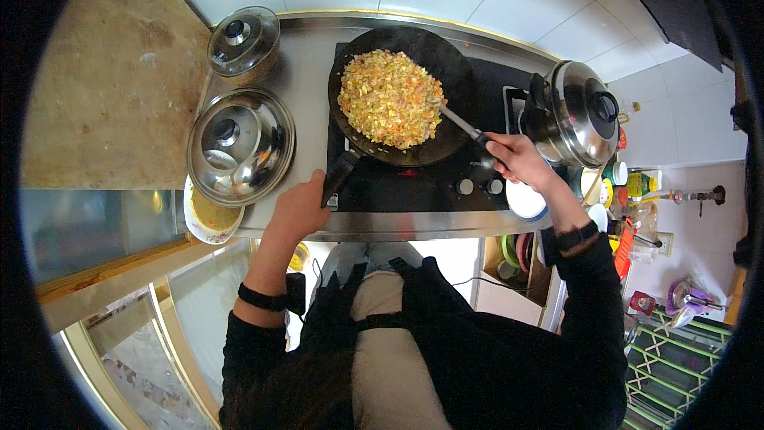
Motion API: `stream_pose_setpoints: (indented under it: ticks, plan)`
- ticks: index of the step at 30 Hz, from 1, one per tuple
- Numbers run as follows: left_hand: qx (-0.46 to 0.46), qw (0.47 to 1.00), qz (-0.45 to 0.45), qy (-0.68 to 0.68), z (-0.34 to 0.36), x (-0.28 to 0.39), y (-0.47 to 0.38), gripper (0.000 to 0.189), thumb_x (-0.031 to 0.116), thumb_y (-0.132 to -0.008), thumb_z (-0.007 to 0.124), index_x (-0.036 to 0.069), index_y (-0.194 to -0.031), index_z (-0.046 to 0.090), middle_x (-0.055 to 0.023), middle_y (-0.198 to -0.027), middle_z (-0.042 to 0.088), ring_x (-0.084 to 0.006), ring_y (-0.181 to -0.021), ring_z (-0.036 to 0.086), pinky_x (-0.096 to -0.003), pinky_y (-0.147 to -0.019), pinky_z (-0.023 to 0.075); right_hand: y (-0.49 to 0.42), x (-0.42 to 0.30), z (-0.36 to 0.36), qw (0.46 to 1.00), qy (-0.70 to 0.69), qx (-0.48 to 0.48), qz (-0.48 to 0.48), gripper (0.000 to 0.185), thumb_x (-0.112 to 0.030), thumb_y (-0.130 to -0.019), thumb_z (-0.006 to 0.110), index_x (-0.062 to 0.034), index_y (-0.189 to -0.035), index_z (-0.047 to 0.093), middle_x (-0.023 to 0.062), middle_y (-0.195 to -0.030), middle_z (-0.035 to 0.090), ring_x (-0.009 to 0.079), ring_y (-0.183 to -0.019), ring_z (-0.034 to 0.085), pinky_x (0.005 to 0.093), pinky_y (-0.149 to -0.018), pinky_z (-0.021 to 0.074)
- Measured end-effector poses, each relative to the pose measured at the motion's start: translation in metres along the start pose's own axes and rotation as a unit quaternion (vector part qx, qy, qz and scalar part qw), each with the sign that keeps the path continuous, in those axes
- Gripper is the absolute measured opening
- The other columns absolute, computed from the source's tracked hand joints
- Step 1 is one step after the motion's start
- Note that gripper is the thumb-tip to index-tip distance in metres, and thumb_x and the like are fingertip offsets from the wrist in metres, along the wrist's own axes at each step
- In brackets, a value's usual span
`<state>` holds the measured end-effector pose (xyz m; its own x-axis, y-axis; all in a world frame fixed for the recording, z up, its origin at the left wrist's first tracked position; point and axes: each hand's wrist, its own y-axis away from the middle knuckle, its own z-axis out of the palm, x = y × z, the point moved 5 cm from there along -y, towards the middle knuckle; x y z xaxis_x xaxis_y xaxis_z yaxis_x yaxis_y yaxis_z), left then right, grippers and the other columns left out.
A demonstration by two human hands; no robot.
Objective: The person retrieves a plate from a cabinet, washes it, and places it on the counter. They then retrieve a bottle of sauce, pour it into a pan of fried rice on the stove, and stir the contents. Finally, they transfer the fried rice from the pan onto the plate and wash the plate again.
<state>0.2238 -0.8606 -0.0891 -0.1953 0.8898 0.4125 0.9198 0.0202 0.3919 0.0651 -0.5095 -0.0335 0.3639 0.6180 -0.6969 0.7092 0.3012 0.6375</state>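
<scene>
A dark wok (456,80) sits on the black glass cooktop (394,194). Heaped in its left and middle part is fried rice (388,98) with orange, green and yellow bits. My left hand (302,204) is closed around the wok's black handle (340,174), at the front left. From the right, my right hand (518,158) grips the dark handle of a metal spatula (459,119). The blade of this tool is buried in the right edge of the rice, so its shape is hidden.
Left of the cooktop are a large lidded pan (250,149), a glass-lidded pot (248,42) and a floral dish (209,215) of yellowish food, partly under the pan. A steel pot (582,113) stands close on the right. Below it lies a white dish (526,198) by my right wrist.
</scene>
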Motion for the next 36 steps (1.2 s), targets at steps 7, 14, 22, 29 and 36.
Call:
stream_pose_setpoints:
  ticks: [7,14,22,29,36]
  plan:
    - [-0.001,1.000,0.016,0.011,0.000,0.002,-0.001,0.045,0.024,-0.077,0.071,0.004,-0.106,0.043,-0.0257,-0.084,0.066,-0.0466,-0.082,0.064,-0.0542,-0.070,0.0500,0.073,-0.061,0.003,0.770,0.498,0.248,-0.311,0.044,-0.016,-0.093,0.060,-0.0137,-0.136,0.054,0.0168,-0.073,0.066,0.0307,-0.066,0.066,0.0388,-0.053,0.0522]
    - [0.031,0.999,0.037,0.011,0.005,-0.002,0.002,0.049,0.026,-0.078,0.072,0.002,-0.107,0.042,-0.0262,-0.086,0.066,-0.0464,-0.084,0.064,-0.0536,-0.071,0.0506,0.132,-0.046,0.048,0.813,0.449,0.239,-0.284,0.052,-0.008,-0.086,0.065,-0.0092,-0.137,0.054,0.0152,-0.071,0.063,0.0304,-0.058,0.064,0.0403,-0.056,0.0545]
    - [0.014,1.000,0.028,0.001,0.013,-0.006,-0.001,0.045,0.020,-0.077,0.070,0.002,-0.109,0.043,-0.0237,-0.088,0.068,-0.0438,-0.085,0.066,-0.0518,-0.076,0.0519,0.090,-0.016,0.084,0.840,0.444,0.231,-0.212,0.049,-0.009,-0.086,0.064,-0.0074,-0.134,0.055,0.0170,-0.074,0.062,0.0336,-0.062,0.064,0.0413,-0.058,0.0521]
    - [-0.001,0.999,0.040,0.033,0.010,-0.002,0.003,0.045,0.021,-0.078,0.071,-0.001,-0.107,0.044,-0.0252,-0.088,0.067,-0.0448,-0.085,0.065,-0.0521,-0.075,0.0518,0.143,-0.066,0.089,0.629,0.666,0.296,-0.270,0.063,-0.007,-0.077,0.064,-0.0217,-0.137,0.056,0.0064,-0.080,0.054,0.0201,-0.067,0.063,0.0305,-0.052,0.0524]
    - [0.005,0.997,0.067,0.048,0.003,-0.003,0.005,0.041,0.022,-0.079,0.071,-0.002,-0.103,0.047,-0.0263,-0.088,0.066,-0.0451,-0.086,0.065,-0.0521,-0.075,0.0518,0.063,-0.120,0.130,0.510,0.730,0.321,-0.323,0.058,-0.014,-0.079,0.060,-0.0218,-0.136,0.057,0.0042,-0.089,0.053,0.0186,-0.080,0.058,0.0283,-0.064,0.0522]
